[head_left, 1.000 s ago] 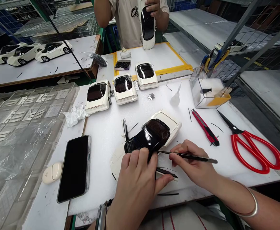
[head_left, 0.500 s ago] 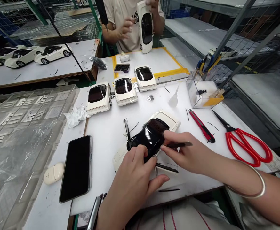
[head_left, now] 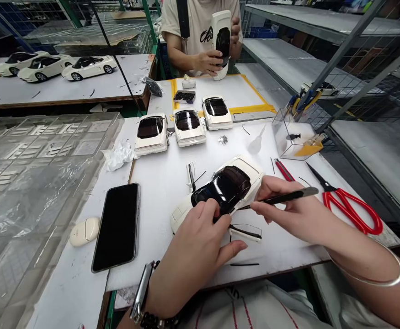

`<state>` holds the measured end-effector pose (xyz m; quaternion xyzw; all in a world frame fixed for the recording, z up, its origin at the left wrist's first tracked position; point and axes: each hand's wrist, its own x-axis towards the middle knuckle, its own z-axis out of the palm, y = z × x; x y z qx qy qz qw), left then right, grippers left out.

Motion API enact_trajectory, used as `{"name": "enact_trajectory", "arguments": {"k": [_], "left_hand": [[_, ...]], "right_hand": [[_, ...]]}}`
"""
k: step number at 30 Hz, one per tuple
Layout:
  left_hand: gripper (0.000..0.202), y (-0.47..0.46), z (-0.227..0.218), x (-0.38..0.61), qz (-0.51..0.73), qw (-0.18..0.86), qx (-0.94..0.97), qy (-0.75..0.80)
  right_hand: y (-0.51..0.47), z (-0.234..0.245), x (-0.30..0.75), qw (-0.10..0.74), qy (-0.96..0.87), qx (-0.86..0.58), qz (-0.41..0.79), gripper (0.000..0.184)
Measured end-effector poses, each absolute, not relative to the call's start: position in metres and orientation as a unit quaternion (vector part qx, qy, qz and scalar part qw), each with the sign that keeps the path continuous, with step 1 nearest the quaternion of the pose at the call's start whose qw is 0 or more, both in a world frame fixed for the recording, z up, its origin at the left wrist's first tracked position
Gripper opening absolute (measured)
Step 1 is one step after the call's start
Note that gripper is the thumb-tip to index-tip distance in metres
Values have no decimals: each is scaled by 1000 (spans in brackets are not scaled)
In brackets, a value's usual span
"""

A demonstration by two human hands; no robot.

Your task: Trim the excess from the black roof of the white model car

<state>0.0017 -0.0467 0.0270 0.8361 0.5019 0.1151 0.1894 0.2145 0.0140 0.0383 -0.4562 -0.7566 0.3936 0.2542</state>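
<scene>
A white model car with a black roof lies on the white work mat in front of me, both doors swung open. My left hand rests on its near side with bent fingers gripping the body by the windshield; the thumb sticks out apart. The left fingertips are partly hidden behind the hand. Dark tweezers are pinched in my right hand, their tip pointing at the car's near side behind the open door. Whether the tip touches the car, I cannot tell.
Three white model cars stand behind. A phone and earbud case lie left, beside parts trays. Red scissors, a cutter and a clear box are right. A co-worker holds another car.
My right hand has moved right, away from the roof edge, with the tweezers. My left hand stays on the car. The view has shifted slightly; the co-worker's hand now touches the other car.
</scene>
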Motion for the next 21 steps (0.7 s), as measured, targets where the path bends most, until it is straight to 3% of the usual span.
{"name": "enact_trajectory", "arguments": {"k": [16, 21], "left_hand": [[29, -47, 24, 1, 135, 181, 840, 493], [28, -48, 24, 1, 131, 193, 838, 494]], "right_hand": [[12, 11, 208, 287, -707, -510, 397, 27], [11, 20, 216, 331, -713, -439, 436, 22]]}}
